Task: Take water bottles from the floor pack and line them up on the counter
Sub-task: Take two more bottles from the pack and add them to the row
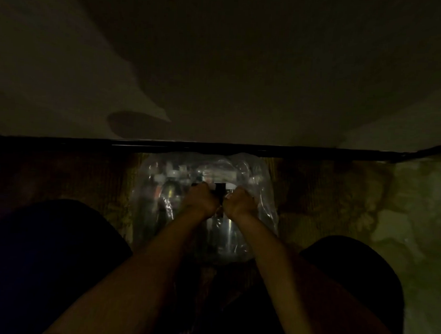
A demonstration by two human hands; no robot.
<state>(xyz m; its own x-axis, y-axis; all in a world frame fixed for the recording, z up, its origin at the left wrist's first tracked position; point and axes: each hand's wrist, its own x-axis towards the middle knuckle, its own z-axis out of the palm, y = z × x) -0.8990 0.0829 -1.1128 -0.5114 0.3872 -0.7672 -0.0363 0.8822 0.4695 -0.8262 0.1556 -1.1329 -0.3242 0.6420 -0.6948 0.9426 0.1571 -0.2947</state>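
The scene is very dark. A plastic-wrapped pack of water bottles [261,183] lies on the patterned floor against a dark baseboard. Several white caps [173,174] show through the shiny wrap near its far end. My left hand [202,200] and my right hand [240,202] sit side by side on top of the pack, fingers curled down into the wrap near its middle. Both forearms reach forward from the bottom of the view. What the fingertips grip beneath the wrap is hidden.
A dark baseboard [315,152] runs across the view behind the pack, with a plain wall [218,66] above it. My knees in dark clothing [49,248] flank the pack on both sides. Patterned floor [338,196] lies to the left and right.
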